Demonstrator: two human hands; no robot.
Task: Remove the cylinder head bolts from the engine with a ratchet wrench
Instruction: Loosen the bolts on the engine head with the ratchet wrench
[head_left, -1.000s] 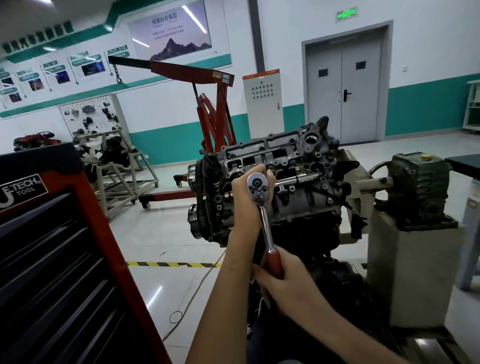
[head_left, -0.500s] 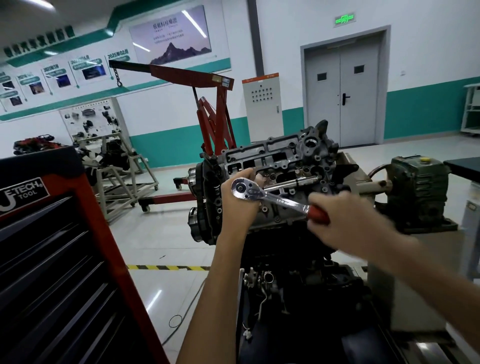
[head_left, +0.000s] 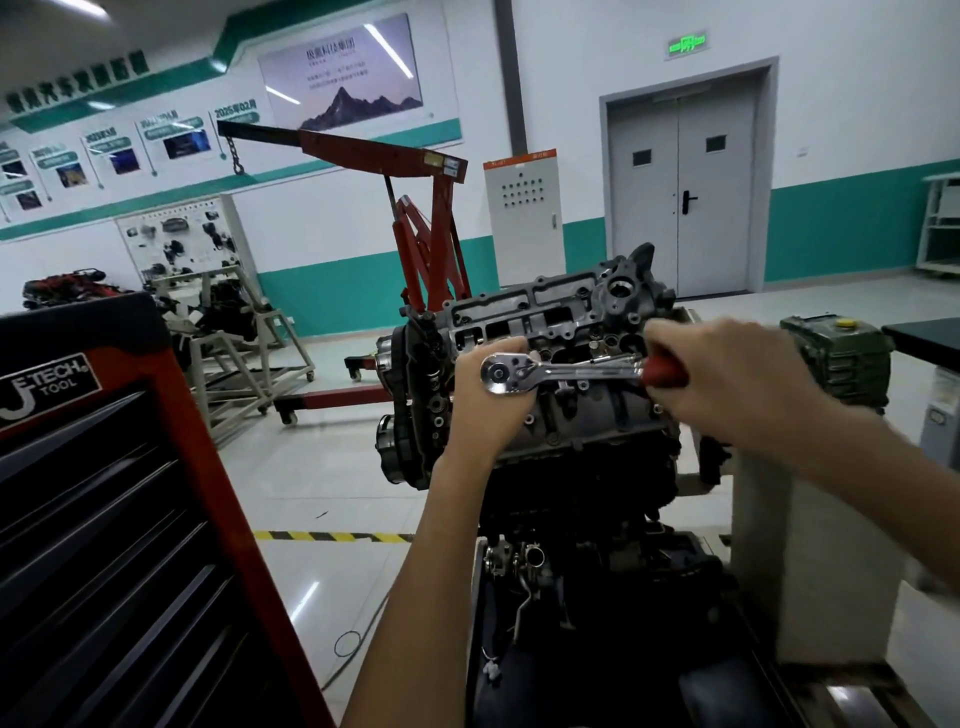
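We have swung the wrench (head_left: 561, 370) from downward to level, mid-frame; our right hand (head_left: 737, 379) grips its handle, left hand (head_left: 483, 410) clasps its head. The hidden bolt is probably loosening.

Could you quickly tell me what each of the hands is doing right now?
Left hand: closed around the head of the ratchet wrench.
Right hand: closed on its red handle.

From 6 o'clock edge left forearm (head_left: 415, 597) rises to centre; left hand (head_left: 485, 410) back to camera, fingers curled behind head of ratchet wrench (head_left: 561, 370). From 4 o'clock right forearm (head_left: 857, 467) reaches in; right hand (head_left: 727, 379) fisted round wrench's red handle.
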